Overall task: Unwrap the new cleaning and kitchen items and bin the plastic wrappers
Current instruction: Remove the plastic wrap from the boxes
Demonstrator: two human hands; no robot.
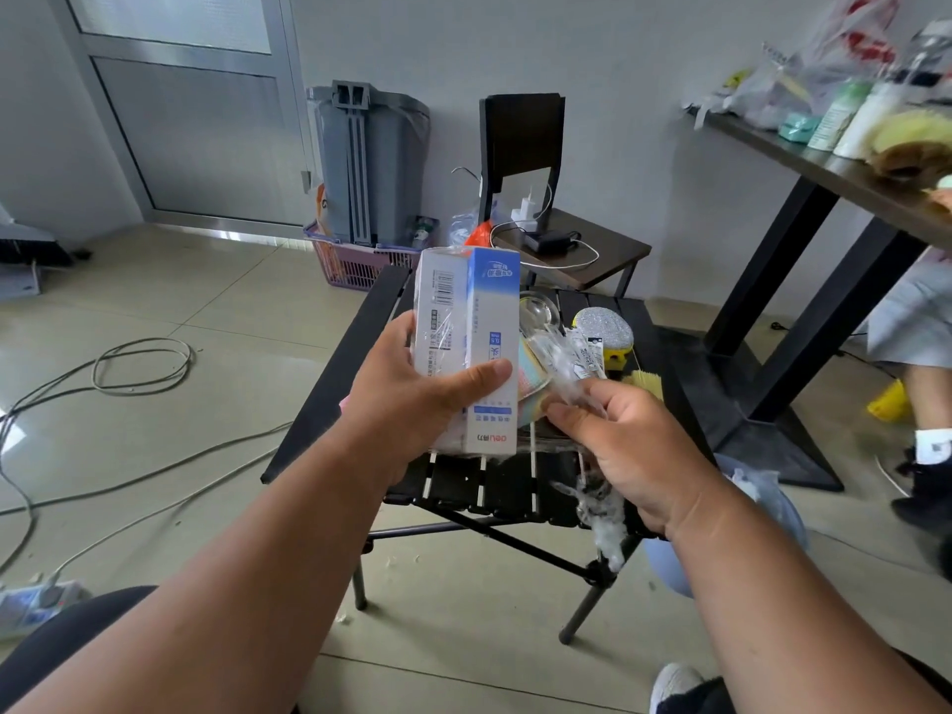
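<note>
**Stripping the film off the box**

While the left hand [412, 389] held the white-and-blue box [466, 347] upright above the near left part of the black slatted table [329, 368], the right hand [626, 435] worked at the clear plastic wrapper [559, 363] just right of it. The left fingers were curled behind the box and the thumb lay across its front face, a firm clasp. The right thumb and fingertips were pinched together on a stretched tail of film that ran up and left toward the box, and more crumpled film [600, 512] hung below that hand.

Wrinkled film still showed on the box's left face (the barcode side), so the wrapper was probably only partly off. To finish well, the pull would best run along the box's length, away from the clasping hand, with the left thumb shifted off any film it pinned down; otherwise the film may stretch rather than let go.

Farther right on the table lay a silver scouring pad [602, 324] and a yellow brush [641, 379], near enough to be swept by a wide tug. The grey bin [371, 162] stood well apart against the far wall.
</note>
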